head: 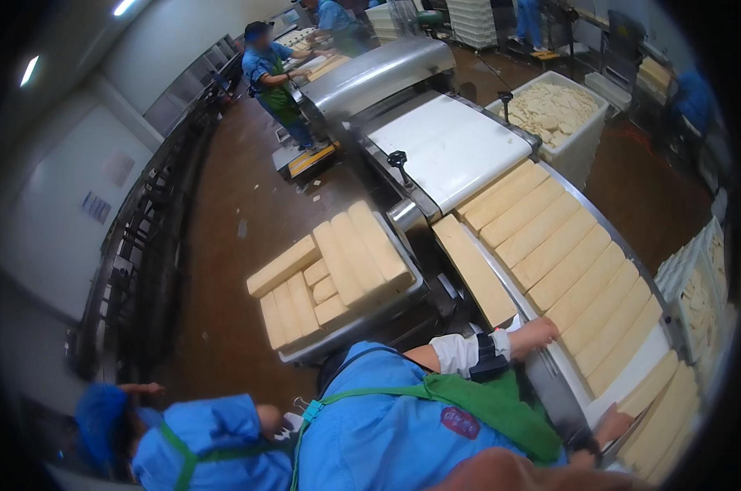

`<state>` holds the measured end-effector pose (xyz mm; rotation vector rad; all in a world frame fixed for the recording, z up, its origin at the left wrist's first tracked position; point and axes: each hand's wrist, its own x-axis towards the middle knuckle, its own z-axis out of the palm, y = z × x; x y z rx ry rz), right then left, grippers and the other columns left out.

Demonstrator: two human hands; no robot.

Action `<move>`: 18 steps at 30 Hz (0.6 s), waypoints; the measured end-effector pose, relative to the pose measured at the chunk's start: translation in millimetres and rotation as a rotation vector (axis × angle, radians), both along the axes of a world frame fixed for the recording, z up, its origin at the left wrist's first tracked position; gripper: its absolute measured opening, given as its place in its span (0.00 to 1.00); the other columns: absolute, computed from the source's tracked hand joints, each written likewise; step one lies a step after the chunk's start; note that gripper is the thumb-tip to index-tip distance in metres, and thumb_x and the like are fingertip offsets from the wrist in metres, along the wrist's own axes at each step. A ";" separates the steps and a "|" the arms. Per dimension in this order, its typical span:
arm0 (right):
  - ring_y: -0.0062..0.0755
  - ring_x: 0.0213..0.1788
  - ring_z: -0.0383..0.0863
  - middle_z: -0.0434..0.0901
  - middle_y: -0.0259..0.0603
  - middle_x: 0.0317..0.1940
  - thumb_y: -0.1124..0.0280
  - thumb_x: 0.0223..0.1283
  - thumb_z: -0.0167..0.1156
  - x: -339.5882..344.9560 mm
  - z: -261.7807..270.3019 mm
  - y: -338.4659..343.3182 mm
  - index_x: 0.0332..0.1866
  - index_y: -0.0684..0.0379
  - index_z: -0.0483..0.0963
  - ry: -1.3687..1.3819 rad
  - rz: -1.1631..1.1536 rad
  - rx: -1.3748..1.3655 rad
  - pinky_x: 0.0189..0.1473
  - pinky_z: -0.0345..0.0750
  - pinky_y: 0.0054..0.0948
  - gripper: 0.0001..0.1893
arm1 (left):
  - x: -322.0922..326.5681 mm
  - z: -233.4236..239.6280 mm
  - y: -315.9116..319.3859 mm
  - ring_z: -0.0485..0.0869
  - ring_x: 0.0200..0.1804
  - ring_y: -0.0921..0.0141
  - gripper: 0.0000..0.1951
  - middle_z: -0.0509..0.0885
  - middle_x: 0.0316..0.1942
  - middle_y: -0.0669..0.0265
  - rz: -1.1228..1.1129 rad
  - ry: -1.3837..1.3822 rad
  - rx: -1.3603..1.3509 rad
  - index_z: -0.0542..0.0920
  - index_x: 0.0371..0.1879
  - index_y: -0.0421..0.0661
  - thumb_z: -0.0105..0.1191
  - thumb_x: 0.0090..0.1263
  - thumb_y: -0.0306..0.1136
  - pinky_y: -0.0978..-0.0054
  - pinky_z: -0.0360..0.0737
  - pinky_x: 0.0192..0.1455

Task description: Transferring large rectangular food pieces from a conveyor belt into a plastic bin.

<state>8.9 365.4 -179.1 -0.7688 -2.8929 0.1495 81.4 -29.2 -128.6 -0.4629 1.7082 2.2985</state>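
Note:
A row of long, pale-yellow food blocks [567, 245] lies side by side on the curved white conveyor bed [637, 356]. My left hand [533, 336] is at the near edge of the bed, fingers bent against the end of one block; whether it grips is unclear. Lower right, my right hand [613, 423] grips the near end of a separate block [650, 386], tilted beside a further group of blocks [665, 423]. Bare white bed shows between this block and the row. One more block [475, 270] lies lengthwise along the outer side of the bed.
A white belt [450, 147] leads under a steel machine cover [380, 77]. Left of it, a tub [352, 331] holds stacked blocks. A white bin [576, 138] holds pale scraps. Co-workers stand close at lower left [211, 439] and on a far step [272, 80].

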 end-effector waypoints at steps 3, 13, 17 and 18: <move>0.56 0.55 0.78 0.73 0.62 0.58 0.44 0.58 0.63 3.9 -12.3 33.7 0.67 0.74 0.58 0.086 0.204 -0.713 0.61 0.74 0.45 0.45 | 5.5 1.0 -5.8 0.73 0.33 0.78 0.07 0.75 0.29 0.72 -0.014 0.061 -0.081 0.76 0.34 0.45 0.53 0.64 0.34 0.80 0.72 0.36; 0.45 0.47 0.79 0.77 0.52 0.52 0.50 0.71 0.51 -15.8 -36.4 60.0 0.63 0.67 0.66 -0.261 0.571 -1.734 0.50 0.77 0.38 0.29 | 22.1 11.2 -26.1 0.74 0.33 0.78 0.05 0.76 0.30 0.72 0.151 -0.085 0.079 0.76 0.34 0.46 0.52 0.64 0.33 0.81 0.72 0.38; 0.44 0.52 0.78 0.75 0.52 0.55 0.51 0.72 0.50 -59.8 -48.0 43.3 0.65 0.68 0.64 -0.372 0.673 -1.552 0.52 0.77 0.39 0.30 | 34.4 12.3 -39.6 0.75 0.35 0.78 0.06 0.77 0.32 0.72 0.152 -0.072 0.119 0.77 0.35 0.45 0.53 0.64 0.34 0.81 0.73 0.40; 0.44 0.57 0.76 0.73 0.52 0.59 0.52 0.72 0.50 -72.5 -46.5 34.9 0.68 0.68 0.62 -0.355 0.543 -1.403 0.54 0.77 0.41 0.31 | 37.0 12.6 -43.3 0.75 0.35 0.78 0.06 0.77 0.32 0.72 0.240 -0.083 0.080 0.77 0.35 0.45 0.53 0.64 0.34 0.81 0.73 0.40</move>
